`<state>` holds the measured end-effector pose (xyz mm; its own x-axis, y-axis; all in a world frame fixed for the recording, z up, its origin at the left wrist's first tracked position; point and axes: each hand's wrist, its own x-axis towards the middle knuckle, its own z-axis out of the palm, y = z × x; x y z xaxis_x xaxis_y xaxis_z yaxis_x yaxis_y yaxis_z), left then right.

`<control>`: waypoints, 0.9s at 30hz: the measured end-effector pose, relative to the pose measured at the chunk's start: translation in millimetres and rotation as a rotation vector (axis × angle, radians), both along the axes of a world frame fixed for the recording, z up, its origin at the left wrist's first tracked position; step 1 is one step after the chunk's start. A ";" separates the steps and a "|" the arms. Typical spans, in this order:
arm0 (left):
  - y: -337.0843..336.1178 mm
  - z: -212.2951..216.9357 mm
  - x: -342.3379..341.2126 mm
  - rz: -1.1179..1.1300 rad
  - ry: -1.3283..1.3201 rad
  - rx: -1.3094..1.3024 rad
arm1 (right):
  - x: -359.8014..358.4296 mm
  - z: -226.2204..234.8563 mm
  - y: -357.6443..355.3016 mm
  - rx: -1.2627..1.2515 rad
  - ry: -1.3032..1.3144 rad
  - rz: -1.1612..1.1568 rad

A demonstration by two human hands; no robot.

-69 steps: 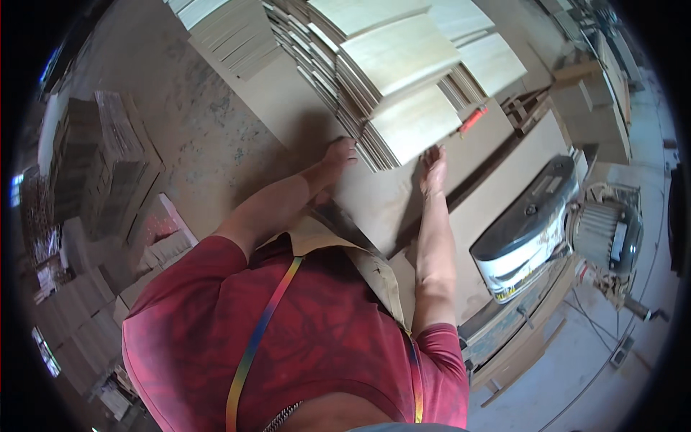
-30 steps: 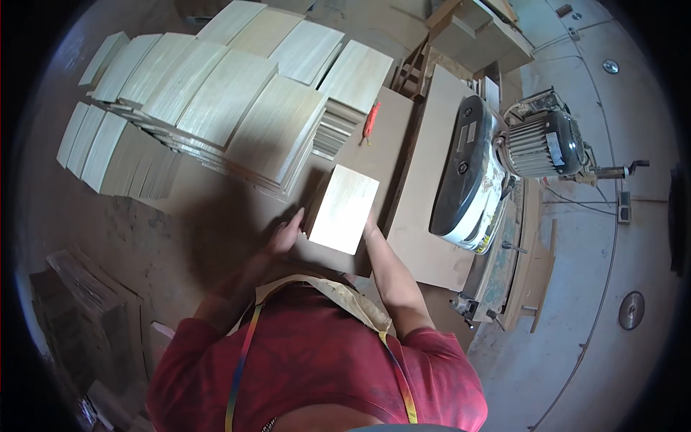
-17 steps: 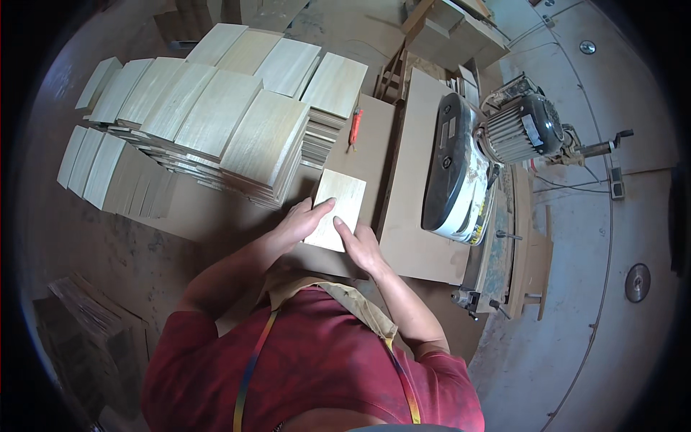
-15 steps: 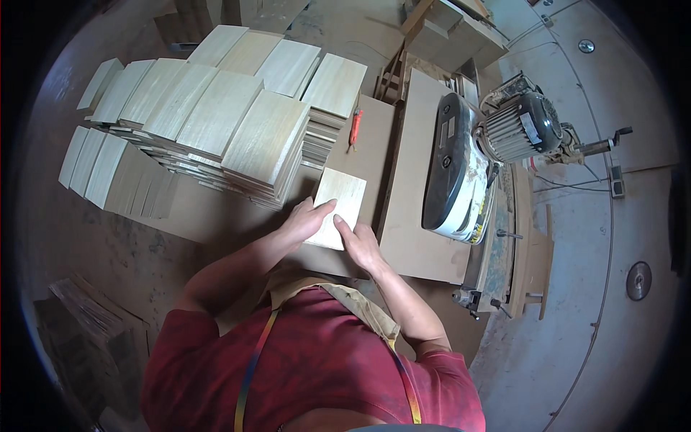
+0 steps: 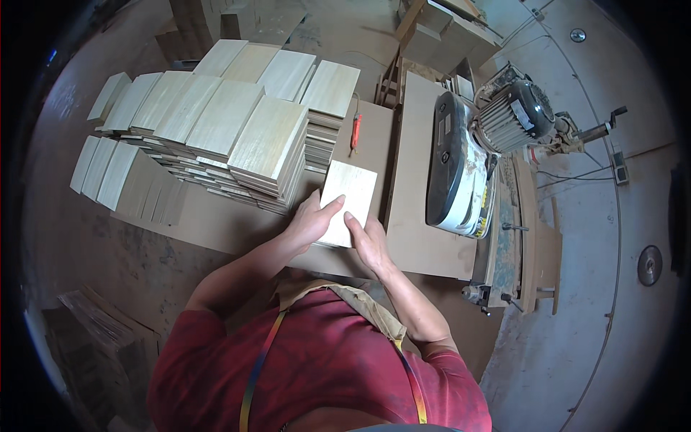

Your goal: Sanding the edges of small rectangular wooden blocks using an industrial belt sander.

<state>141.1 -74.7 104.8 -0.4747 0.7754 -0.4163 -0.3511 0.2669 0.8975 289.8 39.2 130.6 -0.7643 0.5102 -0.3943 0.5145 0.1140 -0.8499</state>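
A pale rectangular wooden board is held between my two hands, just in front of my body above the brown work surface. My left hand grips its left edge, thumb lying on the top face. On the opposite edge my right hand has the same hold, its thumb also on top. The other fingers of both hands are hidden under the board. Close by on the left rise stacks of similar wooden boards. A red-handled tool lies beyond the held board.
To the right stands a sanding or cutting machine with a black-and-white housing and a finned grey motor. A crank handle sticks out behind it. Cardboard boxes stand at the far right, and flat sheets lean at lower left.
The held board has risen slightly and looks a bit larger and brighter, with both hands still on it. The whole view has shifted slightly.
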 end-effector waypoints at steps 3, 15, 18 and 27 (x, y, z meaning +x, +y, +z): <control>-1.2 32.4 9.3 0.050 -0.003 0.073 | 8.7 -6.8 -1.3 0.044 0.244 -0.169; 52.2 -9.7 27.8 -0.239 0.016 0.363 | 114.1 -14.2 27.8 -0.431 0.440 -0.463; 66.0 -19.6 35.2 -0.242 -0.176 0.250 | 116.2 -19.0 39.3 -0.471 0.397 -0.512; 89.8 -66.2 65.9 -0.164 -0.221 0.154 | 131.2 -39.3 9.8 0.891 0.138 -0.346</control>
